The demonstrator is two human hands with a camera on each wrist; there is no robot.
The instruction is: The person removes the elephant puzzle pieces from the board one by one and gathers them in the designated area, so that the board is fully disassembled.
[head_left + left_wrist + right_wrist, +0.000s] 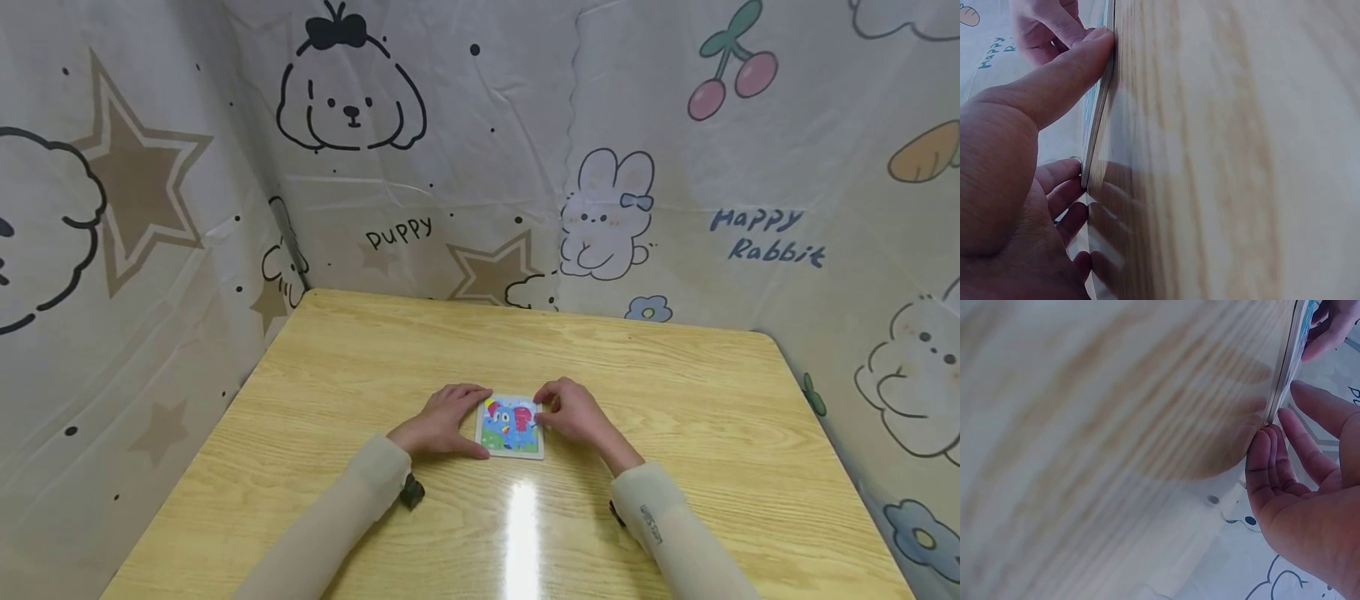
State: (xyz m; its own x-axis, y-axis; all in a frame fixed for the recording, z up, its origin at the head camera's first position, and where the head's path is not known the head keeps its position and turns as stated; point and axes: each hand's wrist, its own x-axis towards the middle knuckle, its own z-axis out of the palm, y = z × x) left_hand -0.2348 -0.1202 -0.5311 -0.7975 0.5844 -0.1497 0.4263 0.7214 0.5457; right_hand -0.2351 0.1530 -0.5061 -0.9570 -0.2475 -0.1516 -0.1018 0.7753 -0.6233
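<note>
A small square jigsaw puzzle (504,438) lies on the wooden table in the head view. It shows a blue elephant with pink ears over green, inside a pale frame. My left hand (444,421) holds its left side, with the thumb at the near corner and fingers at the far corner. On the other side, my right hand (576,414) has its thumb and index finger at the right edge near the far corner. The right wrist view shows the other right fingers (1261,464) curled against the puzzle's edge, close over the tabletop. From both wrists, the puzzle appears edge-on.
The wooden table (360,350) has light grain and rounded far corners. Behind and beside it hangs a pale curtain (480,150) with cartoon animals, stars and lettering. A bright reflection lies on the near tabletop. Dark wrist straps (412,492) show at the sleeves.
</note>
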